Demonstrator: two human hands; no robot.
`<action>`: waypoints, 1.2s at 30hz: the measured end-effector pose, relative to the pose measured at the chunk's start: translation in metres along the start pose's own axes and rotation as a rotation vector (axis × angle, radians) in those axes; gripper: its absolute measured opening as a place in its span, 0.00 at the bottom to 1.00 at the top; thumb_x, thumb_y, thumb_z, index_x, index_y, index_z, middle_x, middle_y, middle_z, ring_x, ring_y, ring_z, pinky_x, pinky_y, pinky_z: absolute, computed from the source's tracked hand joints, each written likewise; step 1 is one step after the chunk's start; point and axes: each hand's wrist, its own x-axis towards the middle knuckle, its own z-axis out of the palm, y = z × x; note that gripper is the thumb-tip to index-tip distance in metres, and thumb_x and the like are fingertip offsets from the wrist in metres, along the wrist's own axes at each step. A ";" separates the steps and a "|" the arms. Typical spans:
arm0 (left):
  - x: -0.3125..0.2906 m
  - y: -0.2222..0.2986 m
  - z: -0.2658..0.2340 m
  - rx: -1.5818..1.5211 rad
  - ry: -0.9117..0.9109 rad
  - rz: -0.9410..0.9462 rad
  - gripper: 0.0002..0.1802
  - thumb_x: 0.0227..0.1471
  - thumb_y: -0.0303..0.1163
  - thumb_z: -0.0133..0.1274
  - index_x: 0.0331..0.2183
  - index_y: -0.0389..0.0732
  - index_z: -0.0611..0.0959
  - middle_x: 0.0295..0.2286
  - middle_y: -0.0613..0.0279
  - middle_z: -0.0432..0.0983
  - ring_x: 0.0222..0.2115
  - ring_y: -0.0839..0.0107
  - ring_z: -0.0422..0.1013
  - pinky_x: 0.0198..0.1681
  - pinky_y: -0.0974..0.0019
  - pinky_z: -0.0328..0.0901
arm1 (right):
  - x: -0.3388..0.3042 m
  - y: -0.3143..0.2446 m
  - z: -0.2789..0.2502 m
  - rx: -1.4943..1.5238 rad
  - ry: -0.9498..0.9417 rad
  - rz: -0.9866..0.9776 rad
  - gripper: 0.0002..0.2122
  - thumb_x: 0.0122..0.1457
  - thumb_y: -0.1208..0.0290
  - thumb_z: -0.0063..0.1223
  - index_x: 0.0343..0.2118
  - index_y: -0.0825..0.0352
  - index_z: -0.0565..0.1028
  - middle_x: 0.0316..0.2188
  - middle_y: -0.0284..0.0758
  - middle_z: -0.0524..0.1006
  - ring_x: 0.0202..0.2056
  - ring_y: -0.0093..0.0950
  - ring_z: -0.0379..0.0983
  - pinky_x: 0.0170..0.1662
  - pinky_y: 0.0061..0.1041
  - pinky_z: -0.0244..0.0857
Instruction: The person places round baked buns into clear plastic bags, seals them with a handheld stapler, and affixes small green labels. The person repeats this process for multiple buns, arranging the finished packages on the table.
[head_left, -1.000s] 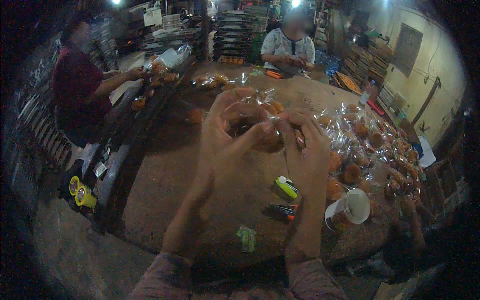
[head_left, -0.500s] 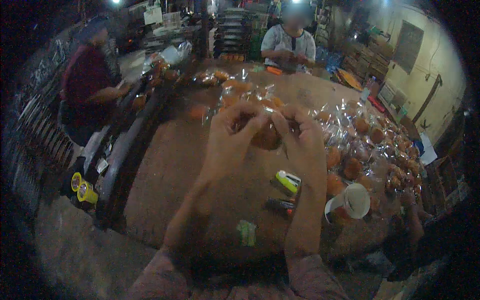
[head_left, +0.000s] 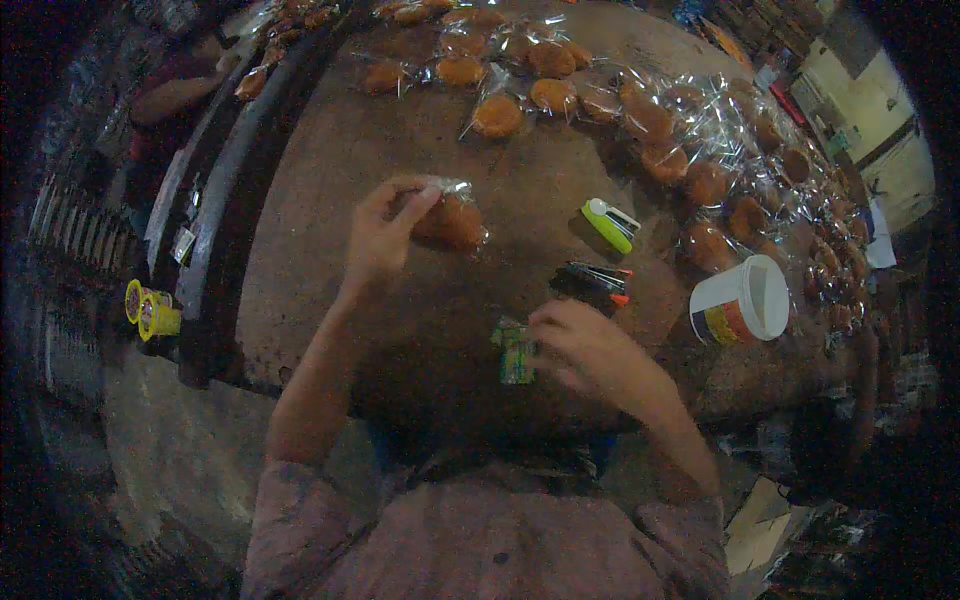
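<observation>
My left hand (head_left: 385,235) pinches the gathered top of a clear plastic bag with a round brown bun (head_left: 452,222) in it, just above the wooden table (head_left: 330,170). Near the table's front edge, my right hand (head_left: 595,355) has its fingers curved and apart at the right side of some small green paper labels (head_left: 516,358). Whether the fingertips touch the labels is hard to see. Beyond that hand lie a lime-green and white stapler (head_left: 610,226) and a black stapler-like tool (head_left: 592,280) with an orange tip.
Many bagged buns (head_left: 700,185) are heaped on the right, with more along the far side. A white tub (head_left: 735,305) stands at the right. Past a dark rail (head_left: 235,220) on the left is a co-worker's arm (head_left: 180,95). Two yellow cups (head_left: 155,312) sit at lower left.
My hands have parted: the left keeps the bagged bun and moved left, while the right let go and came back to the green labels. The view has tipped down.
</observation>
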 end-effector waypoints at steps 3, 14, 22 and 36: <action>-0.007 -0.009 0.005 -0.040 -0.078 -0.034 0.08 0.58 0.31 0.56 0.38 0.38 0.82 0.34 0.64 0.79 0.37 0.76 0.74 0.42 0.68 0.70 | -0.013 0.004 0.030 -0.011 0.112 -0.086 0.13 0.56 0.66 0.60 0.42 0.67 0.77 0.44 0.39 0.75 0.46 0.41 0.72 0.51 0.39 0.67; -0.016 -0.022 0.013 -0.268 -0.168 -0.167 0.09 0.56 0.32 0.59 0.38 0.37 0.82 0.34 0.65 0.78 0.35 0.77 0.74 0.41 0.68 0.71 | -0.028 0.002 0.050 -0.218 0.099 -0.225 0.12 0.49 0.72 0.59 0.38 0.65 0.80 0.37 0.35 0.76 0.39 0.35 0.74 0.44 0.35 0.69; -0.016 -0.031 0.014 -0.225 -0.214 -0.190 0.10 0.57 0.33 0.59 0.38 0.38 0.83 0.34 0.65 0.79 0.38 0.76 0.73 0.43 0.68 0.68 | -0.002 0.009 -0.016 0.067 0.375 0.126 0.11 0.51 0.78 0.62 0.39 0.66 0.78 0.37 0.38 0.81 0.38 0.31 0.79 0.42 0.30 0.74; -0.019 -0.030 0.020 -0.201 -0.222 -0.027 0.08 0.59 0.28 0.55 0.39 0.35 0.80 0.33 0.62 0.80 0.35 0.76 0.75 0.42 0.69 0.70 | 0.090 0.024 0.003 0.367 0.602 -0.071 0.15 0.61 0.76 0.56 0.51 0.69 0.77 0.47 0.40 0.80 0.48 0.30 0.77 0.51 0.27 0.68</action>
